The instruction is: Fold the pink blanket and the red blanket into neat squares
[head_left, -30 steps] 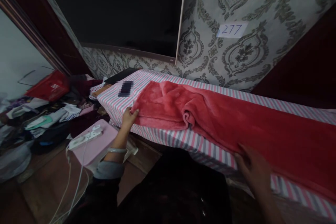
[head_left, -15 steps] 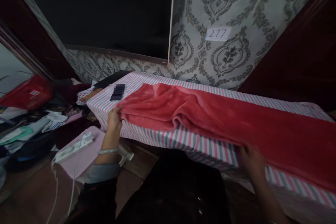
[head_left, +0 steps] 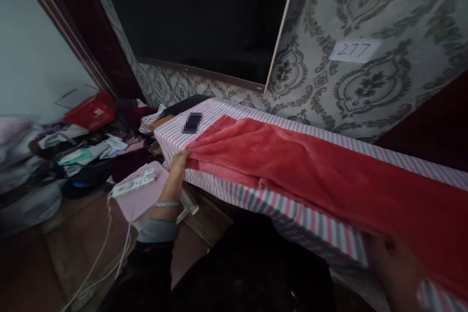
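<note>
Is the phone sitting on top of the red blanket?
No, the phone lies on the striped sheet, beside the red fleece blanket, not on it.

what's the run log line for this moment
left: left hand pinches red fleece blanket corner | right: right hand at blanket's near edge, blurred | under: striped sheet | nearby: phone

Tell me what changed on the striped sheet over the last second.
The red fleece blanket has been drawn flatter, and the rolled fold at its middle has nearly gone. The right hand has moved along the near edge, away from the left hand, which still pinches the corner. The phone and striped sheet stayed put.
</note>
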Demonstrator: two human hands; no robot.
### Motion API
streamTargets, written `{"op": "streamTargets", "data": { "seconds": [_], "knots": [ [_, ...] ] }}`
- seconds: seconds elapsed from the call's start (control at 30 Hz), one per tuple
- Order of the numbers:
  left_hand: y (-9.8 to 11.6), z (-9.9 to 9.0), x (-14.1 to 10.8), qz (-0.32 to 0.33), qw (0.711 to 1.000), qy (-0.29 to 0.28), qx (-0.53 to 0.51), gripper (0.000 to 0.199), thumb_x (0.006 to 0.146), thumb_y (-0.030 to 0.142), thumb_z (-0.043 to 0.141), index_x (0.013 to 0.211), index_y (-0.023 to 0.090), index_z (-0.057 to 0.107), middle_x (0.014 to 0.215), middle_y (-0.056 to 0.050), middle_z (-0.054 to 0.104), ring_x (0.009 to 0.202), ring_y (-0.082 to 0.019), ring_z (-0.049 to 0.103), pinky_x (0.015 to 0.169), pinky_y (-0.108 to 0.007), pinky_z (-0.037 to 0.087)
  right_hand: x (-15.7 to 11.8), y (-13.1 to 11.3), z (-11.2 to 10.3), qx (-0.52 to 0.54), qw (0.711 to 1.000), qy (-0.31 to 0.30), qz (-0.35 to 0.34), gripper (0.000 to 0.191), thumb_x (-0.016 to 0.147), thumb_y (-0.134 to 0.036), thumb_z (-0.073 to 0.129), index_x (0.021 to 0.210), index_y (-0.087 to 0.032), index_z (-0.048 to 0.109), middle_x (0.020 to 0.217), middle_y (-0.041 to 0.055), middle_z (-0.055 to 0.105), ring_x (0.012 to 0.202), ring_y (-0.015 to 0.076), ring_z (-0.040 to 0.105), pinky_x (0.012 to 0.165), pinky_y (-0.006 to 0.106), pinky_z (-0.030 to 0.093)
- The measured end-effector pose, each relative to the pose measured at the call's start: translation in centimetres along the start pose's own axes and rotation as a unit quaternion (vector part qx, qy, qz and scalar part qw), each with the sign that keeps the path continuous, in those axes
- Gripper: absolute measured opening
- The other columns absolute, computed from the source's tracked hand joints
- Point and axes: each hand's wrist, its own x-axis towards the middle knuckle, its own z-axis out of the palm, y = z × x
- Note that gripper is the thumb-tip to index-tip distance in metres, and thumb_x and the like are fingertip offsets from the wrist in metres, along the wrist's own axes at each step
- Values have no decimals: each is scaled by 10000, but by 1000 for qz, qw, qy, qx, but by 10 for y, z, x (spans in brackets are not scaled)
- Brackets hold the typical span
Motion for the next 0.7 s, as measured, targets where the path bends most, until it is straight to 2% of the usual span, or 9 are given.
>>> {"op": "streamTargets", "data": {
  "seconds": [0.17,0.27,0.33,0.4,0.5,0.7],
  "knots": [
    [3,-7,-7,57,998,-4,-22,278,492,319,808,682,166,674,654,-9,661,635,-172,593,624,-281,472,-3,5,5,-16,998,12,-53,449,788,-582,418,835,-224,684,723,148,585,722,379,563,590,452,398],
    [-5,-13,-16,79,995,40,-53,227,567,328,749,716,197,639,705,24,640,724,-160,601,681,-256,467,-4,7,5,-18,998,8,-53,396,794,-575,420,775,-245,638,701,141,567,707,375,556,589,457,399],
    [-14,-18,-22,62,993,74,-65,175,609,312,692,714,206,601,704,33,607,739,-154,593,695,-253,461,-3,8,6,-22,998,8,-55,404,803,-576,409,786,-244,638,701,136,565,701,369,555,587,453,397],
    [-22,-20,-27,19,994,82,-67,146,618,288,658,710,205,582,680,25,582,693,-158,581,675,-274,469,-2,8,7,-28,998,9,-64,448,814,-587,391,825,-232,664,719,142,577,712,368,559,590,450,400],
    [-26,-17,-30,-35,995,53,-71,135,613,264,636,717,199,581,652,9,580,619,-168,574,629,-309,503,-2,9,10,-36,996,13,-77,527,814,-599,390,915,-197,716,754,158,605,739,373,566,596,448,407],
    [-14,0,-35,-72,994,-4,-80,112,625,190,644,727,187,598,602,8,580,528,-149,544,523,-282,517,-5,6,14,-30,992,44,-111,607,847,-540,366,1063,-111,737,845,190,657,799,368,587,657,448,443]
  ]
}}
